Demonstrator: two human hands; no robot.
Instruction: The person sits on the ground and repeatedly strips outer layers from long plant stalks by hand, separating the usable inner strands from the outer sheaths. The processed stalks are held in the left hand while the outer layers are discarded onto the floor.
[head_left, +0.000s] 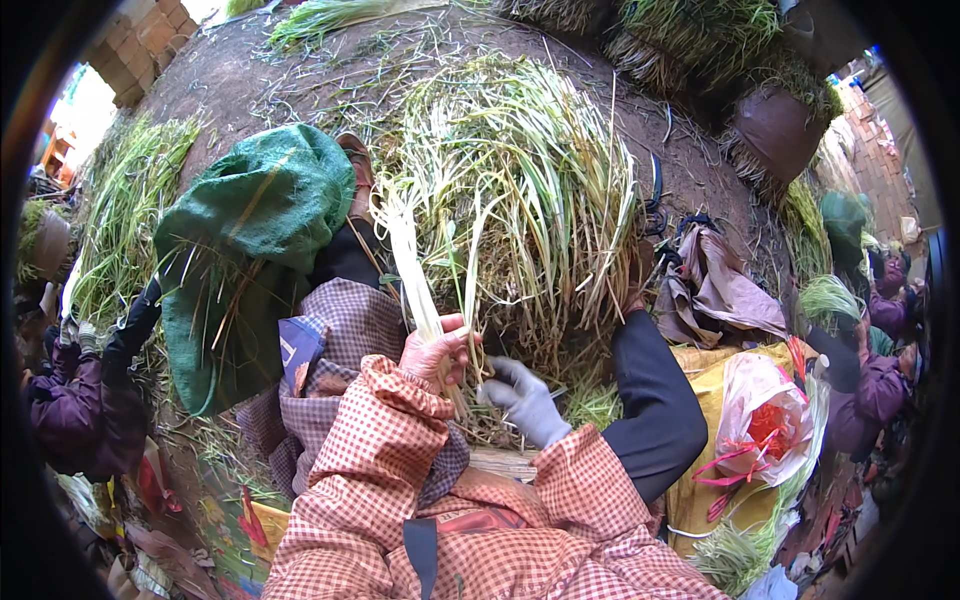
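Note:
My left hand (439, 352), bare, is closed around the lower ends of a small bundle of pale stalks (412, 262), which points up and away from me. A thin green-white stalk (471, 277) stands beside the bundle and passes by my left fingertips. Just to the right and a little lower is my right hand (521, 397), in a grey glove, with thumb and forefinger near the stalk's root end; whether they pinch it is unclear. Beyond both hands a large heap of long green and straw-coloured stalks (525, 187) lies on the ground between my legs.
Green woven sacking (255, 202) covers the left side. At right are a brown cloth (720, 277) and a plastic bag (761, 420) with red strips on yellow sacking (694, 450). More bundles (697, 37) lie at the back right. Other people sit at both sides, one in purple sleeves (67, 405).

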